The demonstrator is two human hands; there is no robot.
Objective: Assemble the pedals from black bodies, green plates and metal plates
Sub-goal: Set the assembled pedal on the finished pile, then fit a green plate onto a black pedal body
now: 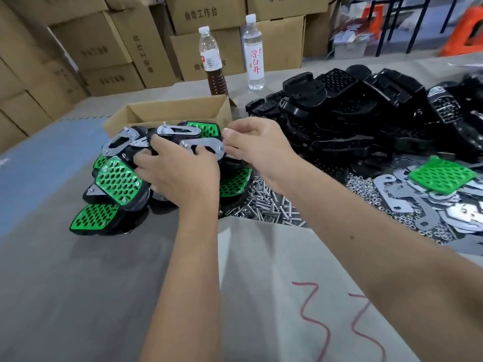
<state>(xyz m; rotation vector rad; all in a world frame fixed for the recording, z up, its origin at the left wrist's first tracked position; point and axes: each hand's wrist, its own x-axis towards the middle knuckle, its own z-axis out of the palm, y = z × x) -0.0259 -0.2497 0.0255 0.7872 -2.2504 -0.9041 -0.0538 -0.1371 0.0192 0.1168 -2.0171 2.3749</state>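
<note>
Bottle (254, 52) — 凉白开; box (206, 14) — 曲奇工作台

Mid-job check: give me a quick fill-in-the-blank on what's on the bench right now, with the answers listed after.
1. Both hands, left hand and right hand, work on a pedal whose shiny ____ plate faces up.
2. The unused black bodies are heaped on the person's ____ side.
3. Behind the cardboard box stand ____ bottles.
4. The loose plate lying on the metal plates is ____ in colour.

Answers: metal; right; two; green
</note>
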